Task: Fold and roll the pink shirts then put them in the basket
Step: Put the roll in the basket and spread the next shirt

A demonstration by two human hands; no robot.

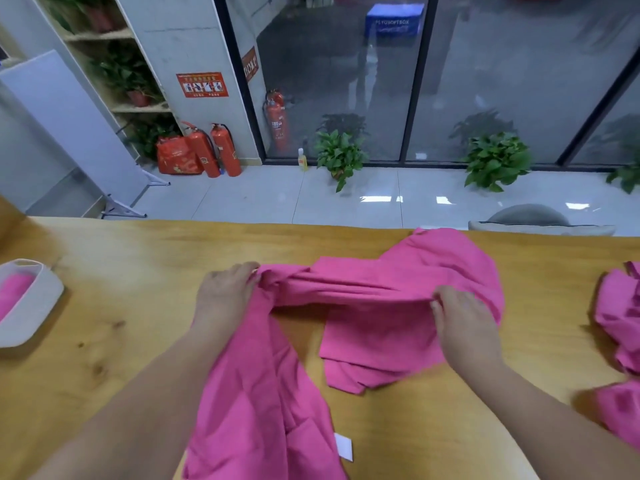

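A pink shirt (pixel 381 306) lies crumpled across the middle of the wooden table (pixel 138 341). My left hand (pixel 225 292) grips a bunched fold at its left end. My right hand (pixel 464 323) pinches the same fold near the right side, so a taut ridge of cloth runs between both hands. Part of the shirt hangs down toward me past my left forearm, with a white label (pixel 343 446) showing. A white basket (pixel 31 306) sits at the table's left edge with pink cloth (pixel 12 292) inside.
More pink shirts (pixel 620 341) are piled at the table's right edge. Beyond the far table edge are a grey chair back (pixel 530 216), tiled floor, potted plants (pixel 341 155), red fire extinguishers (pixel 225 150) and glass walls.
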